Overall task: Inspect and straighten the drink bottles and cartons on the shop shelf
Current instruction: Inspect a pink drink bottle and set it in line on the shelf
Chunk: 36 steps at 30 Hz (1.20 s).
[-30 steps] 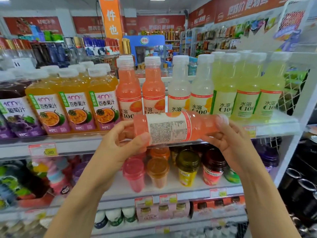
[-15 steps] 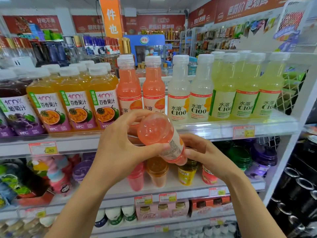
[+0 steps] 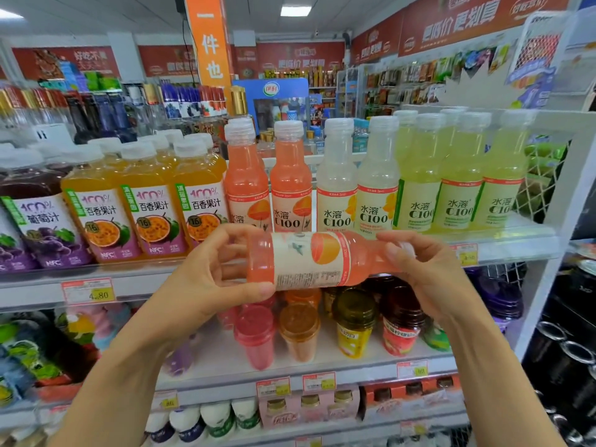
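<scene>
Pink translucent plastic drink bottle [image 3: 308, 261] lies horizontal, held clear in front of the white shelf edge [image 3: 145, 280]. Left hand [image 3: 206, 279] fingers curl round its base end. Right hand [image 3: 429, 272] fingers curl round its capped neck.

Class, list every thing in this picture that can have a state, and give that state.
Pink bottle: lying sideways, off the shelf.
Left hand: grips its base.
Right hand: grips its cap end.
Shelved pink bottles: upright, capped.
Green bottles: upright, capped.
Orange juice bottles: upright, capped.
</scene>
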### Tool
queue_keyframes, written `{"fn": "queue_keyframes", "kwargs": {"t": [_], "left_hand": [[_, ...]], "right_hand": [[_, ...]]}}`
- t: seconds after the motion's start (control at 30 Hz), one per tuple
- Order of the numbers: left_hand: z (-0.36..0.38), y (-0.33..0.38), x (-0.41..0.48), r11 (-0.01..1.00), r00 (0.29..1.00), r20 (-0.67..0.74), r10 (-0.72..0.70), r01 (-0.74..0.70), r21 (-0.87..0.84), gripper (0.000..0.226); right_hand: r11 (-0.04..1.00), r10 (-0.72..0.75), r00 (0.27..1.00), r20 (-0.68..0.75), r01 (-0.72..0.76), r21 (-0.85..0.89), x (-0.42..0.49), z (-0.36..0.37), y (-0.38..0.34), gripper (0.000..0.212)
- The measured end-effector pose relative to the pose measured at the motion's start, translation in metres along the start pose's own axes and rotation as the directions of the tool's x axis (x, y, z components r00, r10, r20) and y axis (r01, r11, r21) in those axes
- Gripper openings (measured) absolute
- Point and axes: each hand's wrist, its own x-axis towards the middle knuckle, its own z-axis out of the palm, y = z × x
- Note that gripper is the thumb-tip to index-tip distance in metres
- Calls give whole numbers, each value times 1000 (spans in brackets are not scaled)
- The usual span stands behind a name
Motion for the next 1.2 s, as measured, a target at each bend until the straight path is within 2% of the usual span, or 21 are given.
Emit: {"fn": "queue_keyframes", "kwargs": {"t": [0.07, 0.13, 0.2, 0.27, 0.4, 0.53, 0.63, 0.77, 0.9, 1.07, 1.13, 1.2], "left_hand": [[0, -3, 2, 995, 993, 60, -99, 101, -29, 71], [6, 0, 3, 987, 980, 118, -160, 157, 27, 57], [14, 2, 4, 982, 968, 180, -177, 162, 98, 40], [18, -1, 4, 984, 967, 201, -158, 137, 114, 44], [21, -6, 2, 995, 999, 28, -45, 42, 95, 55], [24, 2, 3, 971, 980, -173, 95, -53, 235, 64], [23, 5, 3, 934, 950, -234, 205, -119, 336, 68], [20, 19, 9, 884, 910, -248, 332, -208, 420, 68], [3, 41, 23, 779, 864, -198, 463, -290, 556, 69], [-20, 58, 56, 577, 719, -208, 664, -315, 753, 75], [-27, 59, 70, 525, 712, -195, 675, -278, 805, 81], [-32, 57, 83, 467, 734, -162, 660, -232, 853, 80]], "right_hand": [[997, -78, 997, 5, 78, -22, 1, 2, -14, 55], [989, -139, 990, 31, 140, -40, 2, 7, -25, 50], [984, -174, 984, 50, 176, -43, 5, 13, -35, 44], [982, -185, 982, 33, 186, -36, 7, 19, -43, 48], [975, -196, 980, -15, 193, -113, 10, 36, -52, 51], [968, -149, 989, 11, 148, -204, 18, 52, -68, 45], [963, -174, 985, -8, 168, -211, 28, 62, -81, 31], [939, -252, 968, 0, 245, -243, 41, 71, -104, 29], [879, -411, 910, -44, 383, -284, 57, 76, -145, 28], [797, -584, 792, -177, 517, -312, 84, 82, -180, 26], [789, -603, 765, -228, 527, -316, 97, 86, -182, 24], [782, -615, 737, -280, 527, -332, 112, 89, -181, 26]]}}
